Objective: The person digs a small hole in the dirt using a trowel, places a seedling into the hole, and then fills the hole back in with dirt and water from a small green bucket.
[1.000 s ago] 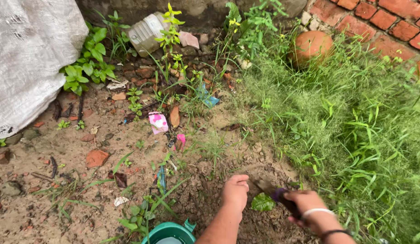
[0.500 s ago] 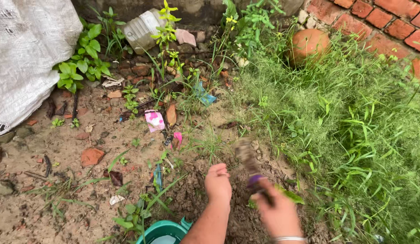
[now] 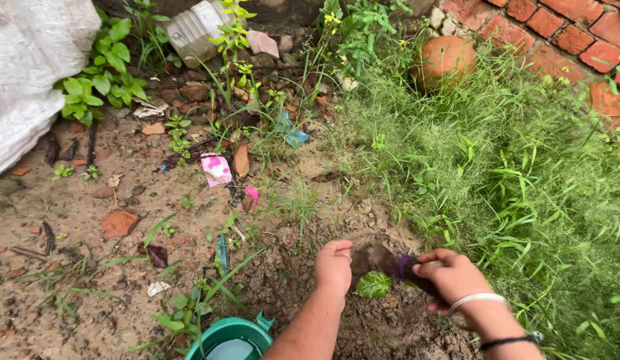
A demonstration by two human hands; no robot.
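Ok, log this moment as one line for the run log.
left hand pressed on dug soil | right hand grips purple-handled trowel | blade at green leaf | teal container near

Untended backyard garden corner. Bare sandy soil (image 3: 70,220) with brick bits, litter scraps, weeds. Thick grass (image 3: 523,180) on right, red brick wall (image 3: 563,27) behind it. Round clay pot (image 3: 444,60) in grass, plastic jug (image 3: 193,27) by wall base, white woven sack (image 3: 23,73) at left, green bucket (image 3: 233,337) near loosened earth.
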